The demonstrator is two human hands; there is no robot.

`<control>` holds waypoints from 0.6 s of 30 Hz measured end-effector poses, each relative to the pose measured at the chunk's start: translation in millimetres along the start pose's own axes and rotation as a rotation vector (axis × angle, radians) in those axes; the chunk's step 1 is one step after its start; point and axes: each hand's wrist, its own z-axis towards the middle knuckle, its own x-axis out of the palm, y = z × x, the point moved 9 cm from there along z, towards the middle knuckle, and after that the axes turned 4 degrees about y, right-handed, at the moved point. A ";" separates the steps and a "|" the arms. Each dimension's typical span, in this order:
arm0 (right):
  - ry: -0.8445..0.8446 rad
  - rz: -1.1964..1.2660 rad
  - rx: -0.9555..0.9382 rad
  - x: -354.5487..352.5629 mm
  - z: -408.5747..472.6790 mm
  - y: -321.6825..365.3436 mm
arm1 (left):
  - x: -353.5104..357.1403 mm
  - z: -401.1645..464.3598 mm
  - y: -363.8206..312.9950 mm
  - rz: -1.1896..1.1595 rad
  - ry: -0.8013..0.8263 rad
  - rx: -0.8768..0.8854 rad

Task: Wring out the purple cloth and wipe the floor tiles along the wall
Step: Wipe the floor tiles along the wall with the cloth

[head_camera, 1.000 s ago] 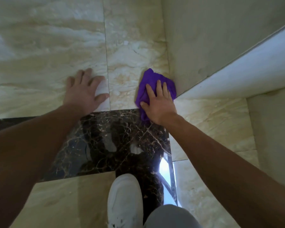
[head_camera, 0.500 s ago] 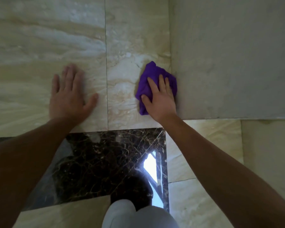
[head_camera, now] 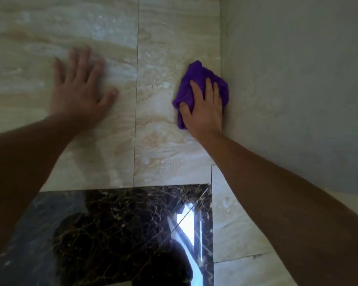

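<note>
Colours and patterns, floor by the wall.

Purple cloth [head_camera: 196,79]: solid deep violet, no print, darker in its folds. Beige floor tiles [head_camera: 170,141]: cream ground with wavy tan and pale-white veining in bands, thin dark grout lines between them. Dark tile [head_camera: 120,234]: near-black brown with a fine net of gold-tan veins, a greyish sheen on its left part and a bright white-blue reflection streak on its right part. Wall [head_camera: 298,89]: plain flat grey, faintly mottled, turning to cream at its lower edge. Narrow tile strip [head_camera: 225,223] right of the dark tile: pale cream with light veining.
</note>
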 end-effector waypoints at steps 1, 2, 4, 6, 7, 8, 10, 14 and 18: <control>-0.017 0.005 0.003 -2.4 11.4 1.4 | -3.2 15.7 11.3 -0.007 -0.009 -0.040; -0.037 0.008 0.009 -3.5 19.5 2.7 | -4.9 26.4 20.9 0.001 -0.011 -0.075; -0.091 -0.005 0.020 -5.5 36.4 5.4 | -4.1 41.2 28.2 0.011 0.013 -0.101; -0.110 -0.020 0.033 -7.5 48.9 6.3 | -3.7 41.4 25.8 0.010 0.031 -0.099; -0.096 -0.023 0.036 -7.8 58.0 7.9 | -4.1 39.2 26.1 0.011 0.036 -0.109; -0.086 -0.033 0.031 -8.5 66.2 7.7 | -2.7 37.7 24.9 0.016 0.046 -0.114; -0.071 -0.047 0.012 -10.1 84.4 8.9 | -3.3 44.0 27.1 0.012 0.066 -0.116; -0.057 -0.083 -0.006 -8.9 112.3 12.2 | -6.9 69.4 34.6 0.026 0.065 -0.118; -0.042 -0.097 -0.051 -18.3 161.6 13.5 | -13.8 99.8 36.1 0.050 0.057 -0.024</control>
